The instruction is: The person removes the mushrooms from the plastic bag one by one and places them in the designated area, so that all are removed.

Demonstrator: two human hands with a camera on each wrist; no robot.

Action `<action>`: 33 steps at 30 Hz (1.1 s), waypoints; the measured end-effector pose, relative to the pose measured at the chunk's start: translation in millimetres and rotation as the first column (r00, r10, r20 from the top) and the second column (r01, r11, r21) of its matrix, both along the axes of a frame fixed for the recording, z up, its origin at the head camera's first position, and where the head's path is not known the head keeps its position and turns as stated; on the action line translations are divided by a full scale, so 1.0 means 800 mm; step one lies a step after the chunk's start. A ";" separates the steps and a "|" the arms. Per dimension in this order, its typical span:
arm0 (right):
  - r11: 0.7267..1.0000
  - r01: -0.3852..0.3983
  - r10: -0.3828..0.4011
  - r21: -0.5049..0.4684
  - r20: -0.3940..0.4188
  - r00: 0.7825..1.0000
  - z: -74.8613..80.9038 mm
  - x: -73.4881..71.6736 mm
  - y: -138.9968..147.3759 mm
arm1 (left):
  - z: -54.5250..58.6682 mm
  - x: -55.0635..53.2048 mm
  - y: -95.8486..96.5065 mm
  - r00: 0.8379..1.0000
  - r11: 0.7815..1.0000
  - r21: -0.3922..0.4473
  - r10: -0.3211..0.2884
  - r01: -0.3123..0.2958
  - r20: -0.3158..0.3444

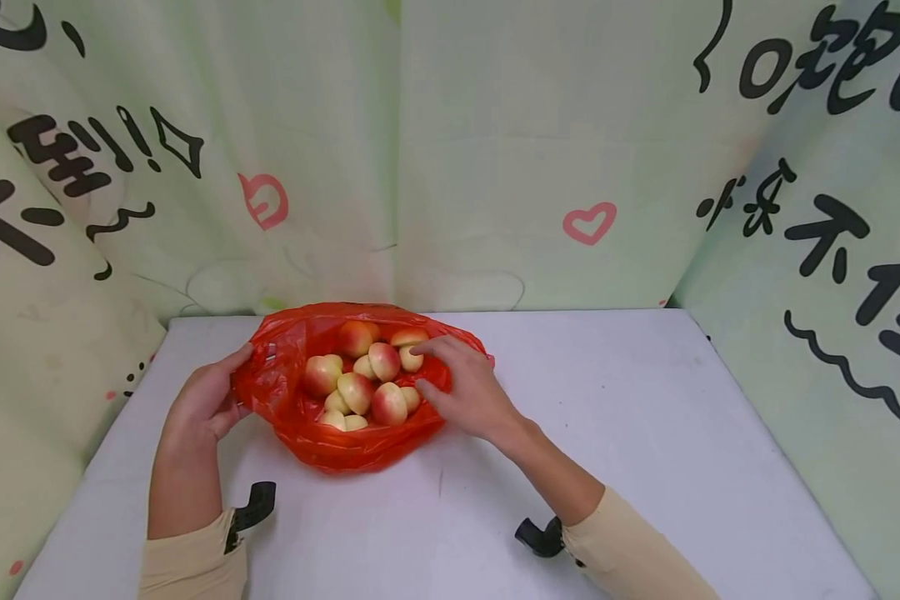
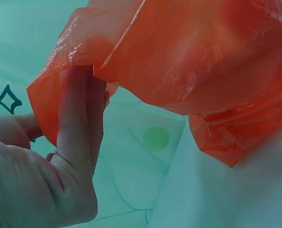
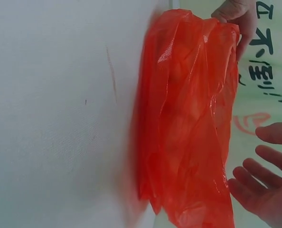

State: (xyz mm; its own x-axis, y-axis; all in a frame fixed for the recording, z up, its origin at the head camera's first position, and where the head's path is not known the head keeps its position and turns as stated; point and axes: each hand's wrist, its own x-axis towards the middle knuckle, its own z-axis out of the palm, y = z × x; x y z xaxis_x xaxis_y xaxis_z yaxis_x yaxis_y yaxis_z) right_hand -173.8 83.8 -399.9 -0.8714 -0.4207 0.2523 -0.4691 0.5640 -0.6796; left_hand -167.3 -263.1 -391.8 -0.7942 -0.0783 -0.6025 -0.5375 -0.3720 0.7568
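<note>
A red plastic bag [image 1: 375, 454] stands open on the table in the head view, with several round yellow-and-red fruits [image 1: 355, 392] inside; their exact kind is unclear. My left hand [image 1: 202, 400] holds the bag's left edge between thumb and fingers. In the left wrist view, the fingers [image 2: 74, 114] of that hand show against the red plastic. Over the bag's right side, my right hand [image 1: 468, 387] reaches in beside the fruits. Its fingers are spread and loosely bent, and nothing shows between them in the right wrist view, where the bag's wall hides the fruits.
The bag rests toward the back of a white table [image 1: 630, 450]. Behind it hangs a pale green curtain [image 1: 495, 167] with black writing and red hearts, which also runs along both sides. A black wrist mount [image 1: 255, 504] sticks out from the left sleeve, another [image 1: 540, 537] from the right.
</note>
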 end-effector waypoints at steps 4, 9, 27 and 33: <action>1.000 -0.025 0.025 -0.005 0.030 0.999 -0.001 -0.003 -0.005 | 0.000 0.001 -0.001 1.000 1.000 0.019 0.008 -0.009 0.005; 0.998 -0.065 0.066 -0.014 0.097 0.993 -0.003 -0.009 -0.011 | 0.001 0.003 -0.002 1.000 0.999 0.041 0.010 -0.010 -0.004; 0.988 -0.152 0.143 0.011 0.287 0.947 -0.012 -0.032 -0.023 | -0.001 0.005 -0.004 1.000 0.998 0.059 0.016 -0.015 -0.021; 0.980 -0.182 0.145 0.085 0.331 0.932 -0.018 -0.039 -0.026 | -0.002 0.004 -0.004 1.000 0.998 0.054 0.009 -0.008 -0.019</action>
